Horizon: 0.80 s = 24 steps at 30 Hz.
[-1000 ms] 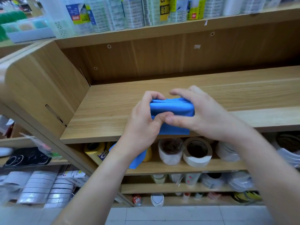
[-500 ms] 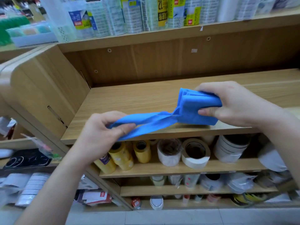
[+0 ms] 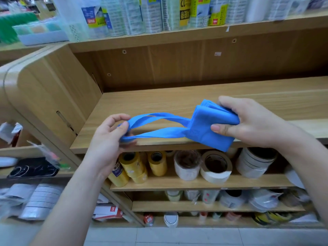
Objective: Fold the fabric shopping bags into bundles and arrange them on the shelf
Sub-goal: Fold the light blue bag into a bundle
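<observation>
Blue fabric bag point(image 3: 207, 128) was folded to a thick, squarish bundle and held in the air over the front edge of the bare wooden shelf point(image 3: 177, 102), right of centre; its lower corner hung down in front of the shelf lip. Whether it touched the board could not be told. Right hand point(image 3: 248, 123) gripped the bundle from the right side, thumb pressed flat on the near face, fingers curled over the top and back, layered edges showing at the upper end. Two long blue handles point(image 3: 156, 125) ran out leftward from the bundle, spread apart in the middle and meeting again at the left hand point(image 3: 110, 137). Left hand held the handles' far end, thumb and curled fingers closed round the fabric, the straps drawn fairly taut just above the shelf front. On the shelf below stood yellow tape rolls point(image 3: 133, 167) under the left hand and a wide white tape roll point(image 3: 215, 166) under the bundle. Wrapped packages point(image 3: 150, 15) lined the upper shelf, blurred.
</observation>
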### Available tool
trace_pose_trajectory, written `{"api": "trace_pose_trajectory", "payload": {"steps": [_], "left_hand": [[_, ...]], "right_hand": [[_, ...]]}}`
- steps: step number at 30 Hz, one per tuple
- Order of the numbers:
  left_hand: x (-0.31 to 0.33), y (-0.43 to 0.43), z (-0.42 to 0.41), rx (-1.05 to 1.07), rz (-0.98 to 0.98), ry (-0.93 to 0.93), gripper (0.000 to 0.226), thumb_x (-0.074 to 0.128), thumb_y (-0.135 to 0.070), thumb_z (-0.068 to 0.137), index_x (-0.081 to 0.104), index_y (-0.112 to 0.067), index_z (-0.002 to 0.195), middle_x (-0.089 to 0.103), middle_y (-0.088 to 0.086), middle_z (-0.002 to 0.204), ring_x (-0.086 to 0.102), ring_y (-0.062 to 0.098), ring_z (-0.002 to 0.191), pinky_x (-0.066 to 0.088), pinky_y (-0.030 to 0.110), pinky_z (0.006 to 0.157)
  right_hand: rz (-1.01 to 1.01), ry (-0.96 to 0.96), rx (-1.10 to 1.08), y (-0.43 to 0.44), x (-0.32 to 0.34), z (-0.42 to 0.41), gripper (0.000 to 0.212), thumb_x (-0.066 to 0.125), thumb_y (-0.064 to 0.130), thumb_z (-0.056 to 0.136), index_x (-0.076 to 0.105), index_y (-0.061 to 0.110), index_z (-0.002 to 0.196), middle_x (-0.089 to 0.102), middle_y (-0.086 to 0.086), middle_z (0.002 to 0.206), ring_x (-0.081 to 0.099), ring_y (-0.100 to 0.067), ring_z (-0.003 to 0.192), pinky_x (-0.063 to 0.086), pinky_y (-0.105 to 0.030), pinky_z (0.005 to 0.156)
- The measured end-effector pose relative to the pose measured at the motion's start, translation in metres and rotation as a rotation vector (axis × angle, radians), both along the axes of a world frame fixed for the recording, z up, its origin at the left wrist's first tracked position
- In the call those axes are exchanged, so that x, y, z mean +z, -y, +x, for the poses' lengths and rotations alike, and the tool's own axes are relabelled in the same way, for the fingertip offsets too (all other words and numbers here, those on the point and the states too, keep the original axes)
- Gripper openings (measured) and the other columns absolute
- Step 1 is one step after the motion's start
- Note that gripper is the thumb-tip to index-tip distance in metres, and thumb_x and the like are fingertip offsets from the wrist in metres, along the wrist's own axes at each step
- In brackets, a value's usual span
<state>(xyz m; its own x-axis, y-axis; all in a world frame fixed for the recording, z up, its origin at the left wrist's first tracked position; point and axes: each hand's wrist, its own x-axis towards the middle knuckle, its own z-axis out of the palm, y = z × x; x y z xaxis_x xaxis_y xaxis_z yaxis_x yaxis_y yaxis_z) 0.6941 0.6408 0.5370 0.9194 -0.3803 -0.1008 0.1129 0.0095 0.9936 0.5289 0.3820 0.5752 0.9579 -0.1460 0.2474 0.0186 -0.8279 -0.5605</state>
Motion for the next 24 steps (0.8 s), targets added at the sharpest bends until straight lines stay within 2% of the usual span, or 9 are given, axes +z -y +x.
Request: {"api": "trace_pose_trajectory", "payload": {"steps": [4, 6, 8, 10, 14, 16, 19, 22, 24], "left_hand": [[0.023, -0.002, -0.021, 0.165, 0.428, 1.044, 0.020, 0.063, -0.021, 0.094, 0.064, -0.020, 0.114, 0.056, 0.002, 0.115, 0.051, 0.013, 0.110, 0.046, 0.033, 0.095], [0.037, 0.013, -0.040, -0.033, 0.528, 1.355, 0.039, 0.056, -0.037, 0.094, 0.062, -0.014, 0.124, 0.059, 0.004, 0.124, 0.052, 0.018, 0.117, 0.040, 0.037, 0.104], [0.038, 0.037, -0.052, -0.242, 0.742, 1.394, 0.060, 0.044, -0.055, 0.091, 0.054, -0.015, 0.134, 0.061, 0.002, 0.128, 0.055, 0.021, 0.120, 0.036, 0.043, 0.108], [0.031, 0.057, -0.054, -0.342, 0.787, 1.279, 0.056, 0.046, -0.055, 0.090, 0.050, -0.017, 0.132, 0.066, 0.000, 0.115, 0.060, 0.023, 0.108, 0.039, 0.038, 0.100], [0.013, 0.072, -0.049, -0.328, 0.622, 1.245, 0.032, 0.059, -0.027, 0.080, 0.053, -0.013, 0.108, 0.067, 0.005, 0.090, 0.060, 0.035, 0.080, 0.042, 0.041, 0.062], [0.007, 0.073, -0.051, -0.313, 0.597, 1.234, 0.025, 0.059, -0.020, 0.080, 0.051, -0.012, 0.103, 0.066, 0.004, 0.087, 0.059, 0.034, 0.076, 0.041, 0.040, 0.058], [0.005, 0.073, -0.050, -0.316, 0.515, 1.028, 0.029, 0.066, -0.024, 0.086, 0.052, -0.020, 0.111, 0.064, -0.007, 0.100, 0.059, 0.020, 0.090, 0.047, 0.043, 0.075], [0.010, 0.065, -0.052, -0.146, 0.523, 1.271, 0.042, 0.069, -0.035, 0.081, 0.049, -0.021, 0.114, 0.056, -0.005, 0.111, 0.052, 0.018, 0.102, 0.046, 0.041, 0.085], [0.011, 0.056, -0.061, -0.051, 0.459, 1.478, 0.033, 0.072, -0.031, 0.082, 0.055, -0.015, 0.106, 0.058, 0.005, 0.103, 0.054, 0.024, 0.092, 0.046, 0.037, 0.077]], "right_hand": [[-0.018, -0.001, -0.005, 0.000, 0.006, 0.000, 0.024, 0.074, 0.024, 0.083, 0.050, 0.023, 0.080, 0.056, 0.011, 0.071, 0.050, -0.011, 0.064, 0.036, -0.023, 0.057], [-0.013, 0.009, 0.024, -0.006, 0.009, 0.002, 0.024, 0.075, 0.021, 0.083, 0.051, 0.024, 0.082, 0.057, 0.011, 0.074, 0.052, -0.012, 0.066, 0.038, -0.021, 0.058], [-0.004, 0.020, 0.085, -0.014, 0.015, 0.005, 0.025, 0.076, 0.017, 0.082, 0.052, 0.024, 0.085, 0.058, 0.010, 0.073, 0.054, -0.012, 0.069, 0.039, -0.022, 0.060], [-0.098, -0.006, 0.094, -0.024, 0.022, 0.004, 0.028, 0.074, 0.019, 0.082, 0.048, 0.027, 0.087, 0.056, 0.009, 0.076, 0.052, -0.010, 0.076, 0.040, -0.029, 0.065], [-0.716, -0.003, -0.055, -0.052, 0.019, 0.006, 0.030, 0.053, 0.032, 0.079, 0.025, 0.027, 0.088, 0.050, 0.006, 0.089, 0.046, -0.020, 0.098, 0.038, -0.038, 0.073], [-0.711, -0.045, -0.046, -0.059, 0.019, 0.009, 0.033, 0.051, 0.031, 0.079, 0.021, 0.026, 0.090, 0.049, 0.007, 0.086, 0.051, -0.022, 0.087, 0.035, -0.036, 0.066], [-0.698, -0.052, -0.046, -0.050, 0.013, 0.013, 0.035, 0.053, 0.032, 0.085, 0.018, 0.028, 0.093, 0.050, 0.007, 0.074, 0.047, -0.021, 0.061, 0.035, -0.035, 0.057], [-0.637, -0.031, -0.056, -0.039, 0.013, 0.014, 0.030, 0.056, 0.032, 0.088, 0.030, 0.025, 0.101, 0.049, 0.008, 0.070, 0.044, -0.023, 0.060, 0.044, -0.039, 0.063], [-0.587, -0.055, -0.055, -0.032, 0.013, 0.016, 0.030, 0.057, 0.031, 0.089, 0.034, 0.023, 0.108, 0.053, 0.008, 0.075, 0.045, -0.024, 0.065, 0.044, -0.040, 0.067]]}}
